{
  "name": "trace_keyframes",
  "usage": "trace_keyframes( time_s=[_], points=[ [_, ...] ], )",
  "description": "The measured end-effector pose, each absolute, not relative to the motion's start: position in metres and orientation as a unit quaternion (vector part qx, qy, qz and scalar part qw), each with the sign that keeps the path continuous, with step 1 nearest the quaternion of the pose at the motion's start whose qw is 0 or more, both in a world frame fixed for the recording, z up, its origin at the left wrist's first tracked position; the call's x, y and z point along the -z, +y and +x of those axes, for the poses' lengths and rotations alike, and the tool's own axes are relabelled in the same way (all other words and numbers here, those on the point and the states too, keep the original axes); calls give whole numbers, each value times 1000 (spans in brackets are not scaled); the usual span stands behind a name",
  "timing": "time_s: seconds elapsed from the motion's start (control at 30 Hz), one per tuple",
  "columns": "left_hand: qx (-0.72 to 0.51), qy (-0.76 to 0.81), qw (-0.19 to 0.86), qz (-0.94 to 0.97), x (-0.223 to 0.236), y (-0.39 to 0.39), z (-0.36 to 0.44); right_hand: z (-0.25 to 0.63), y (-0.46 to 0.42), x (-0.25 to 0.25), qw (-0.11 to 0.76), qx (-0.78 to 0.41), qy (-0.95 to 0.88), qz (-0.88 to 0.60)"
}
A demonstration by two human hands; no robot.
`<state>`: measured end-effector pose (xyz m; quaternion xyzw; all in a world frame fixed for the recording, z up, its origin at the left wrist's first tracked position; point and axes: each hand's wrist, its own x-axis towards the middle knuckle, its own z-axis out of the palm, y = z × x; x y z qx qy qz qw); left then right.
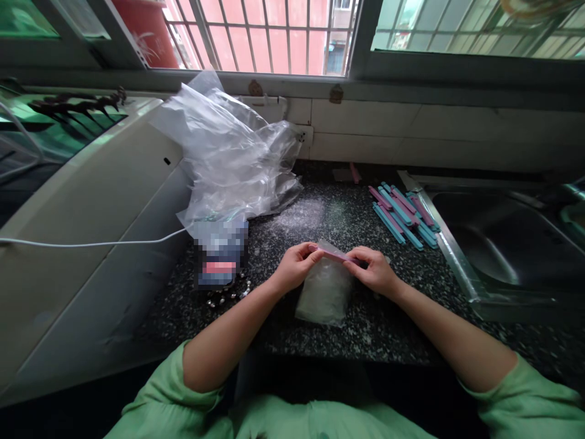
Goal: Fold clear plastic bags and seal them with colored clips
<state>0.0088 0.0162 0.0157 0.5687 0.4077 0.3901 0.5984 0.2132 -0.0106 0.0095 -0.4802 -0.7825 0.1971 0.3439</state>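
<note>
Between my hands a pink bag sealing clip [336, 254] lies across the upper part of a clear plastic bag [323, 296]. The bag hangs down toward the counter's front, and a bit of its top shows beyond the clip. My left hand [299, 263] pinches the clip's left end between thumb and fingers. At the right end, my right hand [372, 269] grips the clip the same way. Whether the clip is fully closed over the plastic I cannot tell. To the right lies a pile of pink and blue sealing clips [404, 213].
A heap of clear plastic bags [233, 152] stands at the back left, with a blurred-out object [219, 256] in front. A white cable [100, 242] runs left. The steel sink [493, 231] is on the right. The speckled counter [283, 341] ends close to me.
</note>
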Motion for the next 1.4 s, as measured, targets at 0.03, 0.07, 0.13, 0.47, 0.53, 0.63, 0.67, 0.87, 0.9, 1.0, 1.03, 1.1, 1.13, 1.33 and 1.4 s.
trace_keyframes(
  time_s=[0.03,0.07,0.13,0.47,0.53,0.63,0.67,0.87,0.9,1.0,1.03,1.1,1.13,1.33,1.4],
  points=[
    [-391,408,599,567,-16,16,9,213,-11,-10,344,-196,-783,-480],
    [-392,408,601,565,-16,16,9,213,-11,-10,344,-195,-783,-480],
    [-391,406,605,562,-15,16,9,213,-10,-10,346,-193,-784,-478],
    [-398,411,585,575,-11,16,10,213,-11,-11,341,-195,-781,-486],
    [-395,417,579,579,-11,17,10,212,-12,-11,340,-202,-777,-491],
    [-376,419,583,585,-13,18,9,211,-12,-12,344,-207,-772,-493],
    [-369,418,585,589,-13,19,8,211,-12,-12,349,-206,-769,-494],
    [-283,420,621,599,-11,19,8,221,-8,-20,406,-210,-710,-536],
    [-271,428,629,590,-10,19,8,223,-8,-21,411,-211,-701,-543],
    [-256,451,642,564,-9,18,10,226,-7,-23,426,-207,-683,-556],
    [-255,454,644,561,-10,18,10,226,-7,-24,433,-204,-678,-558],
    [-254,454,644,561,-11,17,10,226,-7,-24,445,-197,-670,-560],
    [-252,452,645,562,-12,17,10,226,-7,-25,448,-197,-668,-561],
    [-241,429,641,589,-15,17,8,226,-7,-28,442,-232,-663,-558],
    [-291,411,634,587,-16,18,9,223,-8,-29,422,-257,-677,-546]
  ],
)
